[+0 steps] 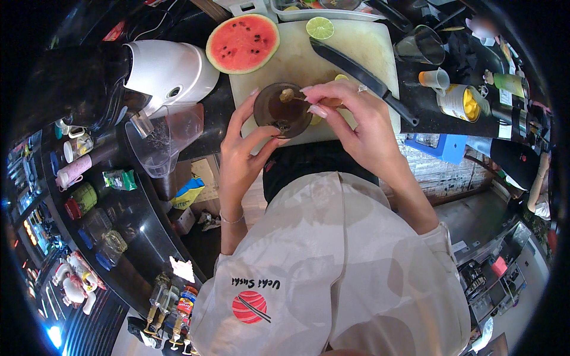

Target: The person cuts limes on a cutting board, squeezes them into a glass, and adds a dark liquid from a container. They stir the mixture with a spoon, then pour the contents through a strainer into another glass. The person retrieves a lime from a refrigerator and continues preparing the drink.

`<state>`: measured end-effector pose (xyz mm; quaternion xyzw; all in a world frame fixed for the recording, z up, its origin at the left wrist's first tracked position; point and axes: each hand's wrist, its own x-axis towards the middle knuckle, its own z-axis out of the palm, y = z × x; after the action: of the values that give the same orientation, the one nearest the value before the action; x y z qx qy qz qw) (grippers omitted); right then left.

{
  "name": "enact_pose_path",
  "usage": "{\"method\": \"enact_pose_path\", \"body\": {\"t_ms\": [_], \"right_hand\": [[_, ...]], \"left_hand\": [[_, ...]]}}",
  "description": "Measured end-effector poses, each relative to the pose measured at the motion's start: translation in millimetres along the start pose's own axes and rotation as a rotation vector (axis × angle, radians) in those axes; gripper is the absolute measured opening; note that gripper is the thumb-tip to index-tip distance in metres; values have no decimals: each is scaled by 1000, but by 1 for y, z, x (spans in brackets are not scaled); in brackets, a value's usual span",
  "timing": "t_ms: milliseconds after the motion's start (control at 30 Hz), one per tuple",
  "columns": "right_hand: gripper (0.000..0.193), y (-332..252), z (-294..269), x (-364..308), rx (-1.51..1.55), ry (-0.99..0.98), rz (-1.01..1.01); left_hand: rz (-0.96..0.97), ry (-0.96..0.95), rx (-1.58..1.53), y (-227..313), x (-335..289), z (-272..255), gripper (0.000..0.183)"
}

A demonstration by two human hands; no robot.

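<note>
My left hand (242,145) is curled round the near left side of a round dark see-through bowl (262,107), its fingertips on the rim. The bowl stands on the near part of a pale cutting board (295,56) and has brownish liquid in it. A small dark clump (284,125) shows by my left fingertips; its kind is unclear. Over the bowl's far right side, my right hand (356,115) pinches the thin handle of a small spoon (287,95). Something yellowish-brown sits in the spoon's head. Yellow-green citrus pieces (341,78) lie partly hidden by my right hand.
On the board are a cut watermelon (243,44), a lime half (320,27) and a large dark knife (359,74) slanting right. A white juicer-like appliance (169,74) with a clear jug (163,142) stands left. A measuring cup (433,79) and an open can (460,103) stand right.
</note>
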<state>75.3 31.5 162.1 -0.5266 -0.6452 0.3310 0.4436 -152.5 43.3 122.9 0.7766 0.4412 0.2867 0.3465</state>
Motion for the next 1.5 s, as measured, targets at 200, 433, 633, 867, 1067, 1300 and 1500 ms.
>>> {"method": "enact_pose_path", "body": {"t_ms": [200,433,633,867,1067,1300,1500], "right_hand": [[14,8,-1,-1,-96,-15,-60],[12,8,12,-6,-60,-103,204],[21,6,22,-15,160,208,342],[32,-5,25,-22,401,126,411],[36,-5,28,-16,405,53,394],[28,-4,26,-1,319,-53,292],[18,2,24,8,187,-125,194]], "left_hand": [[-16,0,9,0,-1,1,27],[-2,2,19,2,0,0,26],[-3,-4,26,2,0,-1,26],[12,-2,33,0,1,0,25],[6,3,7,-1,0,1,24],[-1,7,-21,-1,1,0,25],[-33,18,20,4,1,-1,32]]}}
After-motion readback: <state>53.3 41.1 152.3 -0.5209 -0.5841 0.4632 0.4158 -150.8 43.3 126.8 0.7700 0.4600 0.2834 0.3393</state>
